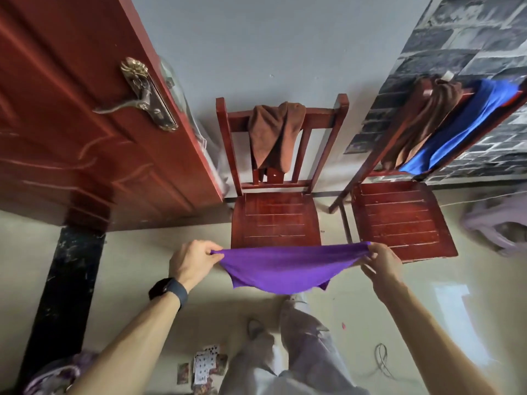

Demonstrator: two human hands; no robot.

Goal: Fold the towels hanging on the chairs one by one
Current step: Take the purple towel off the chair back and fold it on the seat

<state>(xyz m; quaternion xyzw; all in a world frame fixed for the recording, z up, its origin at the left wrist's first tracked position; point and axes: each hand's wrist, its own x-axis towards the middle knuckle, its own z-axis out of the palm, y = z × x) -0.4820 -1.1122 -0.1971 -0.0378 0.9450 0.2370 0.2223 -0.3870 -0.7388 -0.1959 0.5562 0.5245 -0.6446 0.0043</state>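
Grip: left hand (191,262) and right hand (380,263) pinch purple towel (281,269) corners | fold underway | left: two brown towels (272,135), blue towel (462,126)

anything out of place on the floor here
Yes: playing cards lie scattered on the floor beside the shoe, and a loose looped wire lies further right. Both look dropped rather than put away.

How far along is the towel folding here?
Done: no folded towel is in view. In hand: left hand and right hand pinch the purple towel by its top corners, spread out, not yet folded. Left: the brown towel on the middle chair, and a second brown towel and blue towel on the right chair.
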